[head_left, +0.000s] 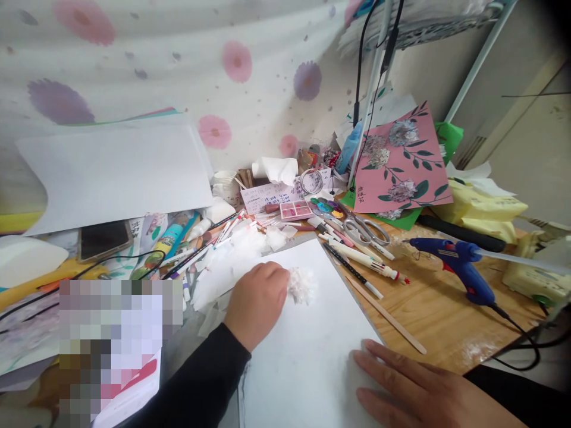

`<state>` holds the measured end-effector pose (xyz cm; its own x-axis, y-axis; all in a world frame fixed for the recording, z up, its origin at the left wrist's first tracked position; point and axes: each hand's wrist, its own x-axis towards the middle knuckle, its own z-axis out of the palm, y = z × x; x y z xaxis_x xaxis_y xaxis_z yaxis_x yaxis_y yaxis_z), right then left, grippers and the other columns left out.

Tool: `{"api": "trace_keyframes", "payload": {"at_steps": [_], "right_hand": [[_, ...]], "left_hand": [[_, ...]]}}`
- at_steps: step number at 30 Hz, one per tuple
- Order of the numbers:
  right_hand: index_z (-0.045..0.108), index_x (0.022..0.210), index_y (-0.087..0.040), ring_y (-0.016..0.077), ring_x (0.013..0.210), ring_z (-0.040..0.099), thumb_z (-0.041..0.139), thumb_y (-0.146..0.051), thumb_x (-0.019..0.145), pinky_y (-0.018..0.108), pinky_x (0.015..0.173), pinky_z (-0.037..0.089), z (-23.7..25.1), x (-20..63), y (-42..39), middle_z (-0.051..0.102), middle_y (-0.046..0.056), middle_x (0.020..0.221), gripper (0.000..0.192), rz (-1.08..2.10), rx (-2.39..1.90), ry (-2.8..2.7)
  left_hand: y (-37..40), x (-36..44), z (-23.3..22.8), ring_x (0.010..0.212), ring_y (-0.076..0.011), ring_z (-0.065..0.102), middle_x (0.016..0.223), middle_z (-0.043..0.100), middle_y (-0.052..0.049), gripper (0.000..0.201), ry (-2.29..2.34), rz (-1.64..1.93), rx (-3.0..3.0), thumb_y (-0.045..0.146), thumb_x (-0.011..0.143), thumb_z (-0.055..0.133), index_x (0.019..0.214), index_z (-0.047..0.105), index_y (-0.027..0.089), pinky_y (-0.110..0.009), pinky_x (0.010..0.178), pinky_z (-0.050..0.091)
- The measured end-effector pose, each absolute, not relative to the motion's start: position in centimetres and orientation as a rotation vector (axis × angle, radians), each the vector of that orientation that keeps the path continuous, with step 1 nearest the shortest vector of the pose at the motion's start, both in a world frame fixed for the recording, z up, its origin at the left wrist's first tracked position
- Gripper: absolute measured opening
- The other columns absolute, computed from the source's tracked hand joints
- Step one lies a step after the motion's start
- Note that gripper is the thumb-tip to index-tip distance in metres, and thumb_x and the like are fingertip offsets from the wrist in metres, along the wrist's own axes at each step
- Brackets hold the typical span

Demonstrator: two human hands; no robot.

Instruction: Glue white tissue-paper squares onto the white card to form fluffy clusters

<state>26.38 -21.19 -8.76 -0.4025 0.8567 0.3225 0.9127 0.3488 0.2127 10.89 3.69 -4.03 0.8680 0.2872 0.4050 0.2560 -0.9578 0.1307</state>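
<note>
The left hand point(259, 306) is curled, fingertips hidden, so I cannot tell whether it pinches anything; the white ruffled flower point(304, 286) lies just to its right, roundish, without a clear long axis, on the far part of the white sheet point(307, 351); the right hand point(404, 383), fingers spread, rests farther from it, at the sheet's near right edge

Ruffled white flower point(305, 286) on white paper point(307, 351)

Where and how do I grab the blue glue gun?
The blue glue gun is probably best held by its handle, coming from the near right: the handle slants toward you there, while the nozzle points left, away.
</note>
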Motion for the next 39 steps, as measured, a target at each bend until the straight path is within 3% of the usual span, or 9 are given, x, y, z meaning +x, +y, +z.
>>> {"api": "trace_keyframes", "payload": {"at_steps": [3,8,11,13,18,23,29,34,39], "right_hand": [[0.065,0.112,-0.029,0.0301,0.108,0.065,0.016,-0.033,0.1,0.043,0.072,0.061,-9.8,26.0,-21.4,0.066,0.006,0.124,0.051,-0.501,-1.661,-2.322],[0.065,0.113,-0.03,0.0295,0.109,0.064,0.021,-0.025,0.099,0.041,0.072,0.06,-10.2,26.3,-21.5,0.065,0.005,0.126,0.046,-0.534,-1.661,-2.316],[0.065,0.114,-0.029,0.0272,0.109,0.064,0.026,-0.027,0.099,0.036,0.073,0.059,-9.8,26.7,-21.3,0.065,0.004,0.126,0.041,-0.554,-1.608,-2.383],[0.065,0.112,-0.029,0.0254,0.107,0.066,0.029,-0.03,0.099,0.033,0.073,0.059,-9.6,26.7,-21.1,0.067,0.003,0.122,0.038,-0.57,-1.576,-2.374],[0.067,0.103,-0.031,0.021,0.102,0.068,0.027,-0.027,0.1,0.028,0.069,0.059,-10.5,26.5,-20.9,0.071,0.0,0.115,0.04,-0.604,-1.601,-2.23],[0.067,0.104,-0.032,0.0238,0.106,0.066,0.023,-0.029,0.101,0.031,0.069,0.06,-11.2,26.7,-21.0,0.069,0.001,0.119,0.044,-0.532,-1.592,-2.207],[0.066,0.109,-0.031,0.0201,0.107,0.066,0.034,-0.029,0.1,0.026,0.076,0.059,-9.7,27.2,-20.8,0.068,0.0,0.122,0.034,-0.52,-1.548,-2.314],[0.066,0.112,-0.029,0.0209,0.107,0.066,0.031,-0.029,0.101,0.027,0.075,0.06,-8.9,27.6,-20.6,0.066,0.001,0.124,0.037,-0.537,-1.503,-2.364],[0.063,0.119,-0.031,0.0208,0.111,0.064,0.038,-0.031,0.099,0.026,0.078,0.059,-8.9,27.9,-20.9,0.063,0.0,0.129,0.032,-0.474,-1.497,-2.404]], "left_hand": [[3.8,10.8,-3.9,0.114,-0.0267,0.053,0.123,0.06,-0.009,0.028,0.311,0.694,2.97,0.014,0.087,0.054,0.113,0.061,0.019,-0.044,0.098,0.046],[3.6,11.0,-4.1,0.092,-0.0216,0.062,0.098,0.068,-0.008,0.019,0.316,0.705,2.955,0.01,0.088,0.047,0.091,0.066,0.015,-0.038,0.086,0.053],[3.7,10.9,-4.2,0.114,-0.0277,0.054,0.122,0.061,-0.012,0.025,0.372,0.742,2.953,0.012,0.088,0.049,0.108,0.063,0.015,-0.045,0.096,0.047],[3.7,11.0,-4.3,0.121,-0.0282,0.05,0.132,0.057,-0.003,0.031,0.265,0.641,2.978,0.015,0.084,0.058,0.113,0.062,0.026,-0.047,0.101,0.043],[4.0,10.9,-4.5,0.088,-0.0224,0.062,0.093,0.07,-0.005,0.019,0.42,0.616,2.956,0.013,0.088,0.049,0.088,0.067,0.018,-0.04,0.081,0.052],[3.9,11.2,-4.3,0.116,-0.0268,0.052,0.128,0.06,-0.004,0.035,0.415,0.546,2.962,0.017,0.084,0.061,0.118,0.061,0.025,-0.043,0.099,0.045],[5.5,9.8,-3.9,0.096,-0.0235,0.061,0.101,0.07,-0.004,0.022,0.623,0.397,2.951,0.013,0.088,0.049,0.097,0.068,0.02,-0.039,0.086,0.05],[6.4,8.2,-2.9,0.099,-0.0254,0.061,0.113,0.065,-0.006,0.03,0.738,0.297,2.939,0.02,0.079,0.065,0.109,0.065,0.02,-0.039,0.087,0.049],[5.9,8.3,-2.0,0.078,-0.0221,0.06,0.08,0.061,-0.003,0.016,0.829,0.296,2.934,0.013,0.087,0.05,0.076,0.061,0.018,-0.035,0.069,0.047]]}}
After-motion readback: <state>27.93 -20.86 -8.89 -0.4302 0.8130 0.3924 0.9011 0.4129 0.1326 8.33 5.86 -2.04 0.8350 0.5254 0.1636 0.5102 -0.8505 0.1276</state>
